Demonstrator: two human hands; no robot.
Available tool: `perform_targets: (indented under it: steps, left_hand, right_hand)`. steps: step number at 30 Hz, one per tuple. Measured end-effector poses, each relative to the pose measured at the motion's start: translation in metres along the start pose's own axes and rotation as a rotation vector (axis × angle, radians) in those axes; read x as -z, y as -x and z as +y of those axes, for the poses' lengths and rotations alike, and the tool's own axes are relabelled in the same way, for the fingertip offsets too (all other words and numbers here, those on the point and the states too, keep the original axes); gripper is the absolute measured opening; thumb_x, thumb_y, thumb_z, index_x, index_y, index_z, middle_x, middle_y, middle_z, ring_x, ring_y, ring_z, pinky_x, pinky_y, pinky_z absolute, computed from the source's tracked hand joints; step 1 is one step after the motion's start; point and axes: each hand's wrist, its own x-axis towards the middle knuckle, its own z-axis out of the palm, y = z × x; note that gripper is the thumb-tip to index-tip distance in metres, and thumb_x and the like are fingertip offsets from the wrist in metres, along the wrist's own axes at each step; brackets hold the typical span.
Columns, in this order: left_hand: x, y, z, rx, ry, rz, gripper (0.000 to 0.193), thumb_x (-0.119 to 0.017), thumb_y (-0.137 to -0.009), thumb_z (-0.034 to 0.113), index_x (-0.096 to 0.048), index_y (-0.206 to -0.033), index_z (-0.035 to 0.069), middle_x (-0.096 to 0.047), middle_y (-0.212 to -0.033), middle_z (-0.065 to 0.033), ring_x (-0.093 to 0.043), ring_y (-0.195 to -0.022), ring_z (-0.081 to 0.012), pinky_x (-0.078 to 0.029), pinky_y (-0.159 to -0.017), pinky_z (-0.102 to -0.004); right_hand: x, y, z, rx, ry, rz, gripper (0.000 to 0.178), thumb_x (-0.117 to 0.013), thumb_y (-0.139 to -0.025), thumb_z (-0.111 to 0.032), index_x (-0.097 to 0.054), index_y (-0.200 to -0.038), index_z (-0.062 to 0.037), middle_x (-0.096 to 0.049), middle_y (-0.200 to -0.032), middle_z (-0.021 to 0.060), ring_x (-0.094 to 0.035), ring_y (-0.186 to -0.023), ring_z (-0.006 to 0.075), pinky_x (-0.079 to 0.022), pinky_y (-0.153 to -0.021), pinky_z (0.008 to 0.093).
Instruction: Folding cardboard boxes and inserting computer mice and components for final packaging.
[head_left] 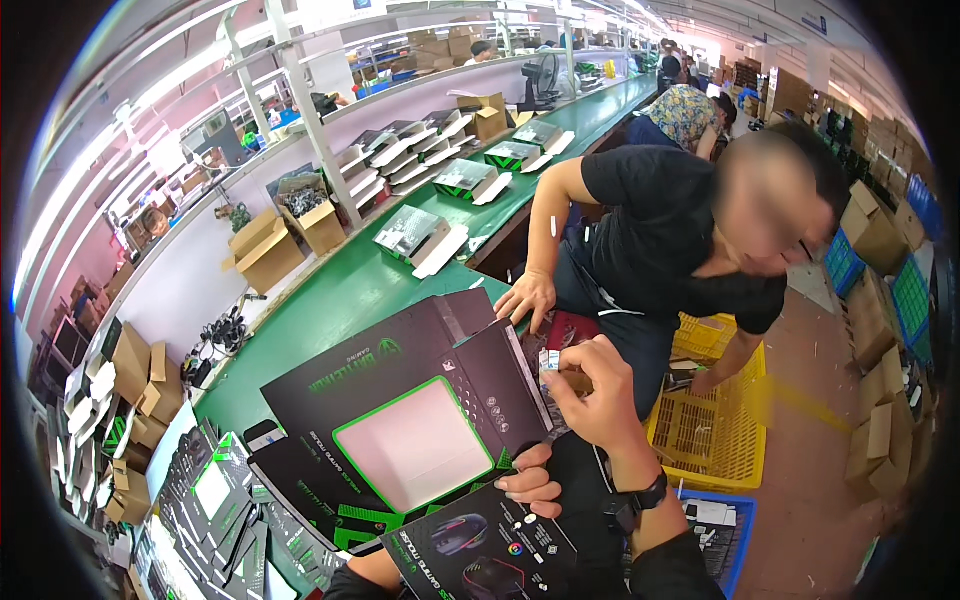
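A flat, unfolded black carton with green trim and a pale window panel [415, 440] lay tilted over the near edge of the green desk [350, 290], directly in front of the person. The left hand [530, 482] rested at its lower right corner, fingers curled and fingertips pressed on the card, its grip narrow and holding the carton's edge against a second printed black box [480, 550] that showed a picture of a computer mouse and lay just below. The right hand [595, 395], with a dark watch [640, 498] on its wrist, was raised beside the carton's right flap; its thumb and forefinger were pinched on a small pale item [550, 365], too small to tell what it was.

Just beyond that hand, a co-worker in a black shirt [670, 240] leaned in from the right, one hand [527, 297] spread flat at the desk's edge, the other arm reaching down toward a yellow plastic crate [710, 425] on the floor. A blue crate [735, 535] sat just beside the yellow one.

To the lower left, more flat black-and-green cartons [215, 500] were stacked in a loose pile. Farther up the desk, open boxes with white flaps [420, 240] stood in a row, with brown cardboard boxes [270, 250] against the white rail at the left. Cardboard boxes [880, 420] were stacked along the right side of the floor.
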Motion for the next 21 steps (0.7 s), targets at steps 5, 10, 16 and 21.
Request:
perform_targets:
  steps: [5,10,16,21]
  left_hand:
    - [0.02,0.004,0.004,0.004,0.037,-0.072,0.011,-0.053,-0.101,0.027,-0.045,-0.103,0.019,-0.054,-0.074,0.0136,-0.048,-0.079,-0.004,-0.034,-0.078,-0.0256]
    - [0.012,0.002,0.001,-0.011,0.032,-0.049,0.011,-0.051,-0.101,0.027,-0.045,-0.103,0.019,-0.053,-0.074,0.0136,-0.047,-0.079,-0.0041,-0.034,-0.078,-0.0257]
    - [0.009,-0.003,-0.005,-0.064,0.06,0.019,0.011,-0.051,-0.1,0.026,-0.043,-0.103,0.018,-0.052,-0.073,0.0133,-0.046,-0.079,-0.0045,-0.033,-0.08,-0.0256]
    - [0.023,-0.001,0.005,0.019,0.088,-0.159,0.014,-0.052,-0.099,0.027,-0.042,-0.101,0.018,-0.05,-0.074,0.0131,-0.046,-0.079,-0.0044,-0.034,-0.081,-0.0258]
  right_hand:
    - [-0.006,0.005,0.009,-0.057,-0.047,0.012,0.017,-0.078,-0.079,-0.006,-0.062,-0.083,-0.0024,-0.06,-0.074,0.0088,-0.056,-0.068,0.024,-0.045,-0.06,0.0347]
    - [-0.006,0.005,0.013,-0.014,-0.015,0.012,0.022,-0.081,-0.075,-0.009,-0.061,-0.082,-0.0048,-0.059,-0.074,0.008,-0.055,-0.068,0.024,-0.044,-0.059,0.034]
    - [0.007,0.002,0.016,0.014,-0.03,-0.065,0.033,-0.087,-0.068,-0.015,-0.058,-0.081,-0.0074,-0.055,-0.071,0.0063,-0.052,-0.065,0.023,-0.042,-0.055,0.033]
    - [0.006,0.0,0.014,-0.034,-0.132,-0.125,0.034,-0.088,-0.069,-0.018,-0.058,-0.08,-0.0076,-0.055,-0.07,0.0051,-0.052,-0.061,0.0212,-0.041,-0.052,0.0325]
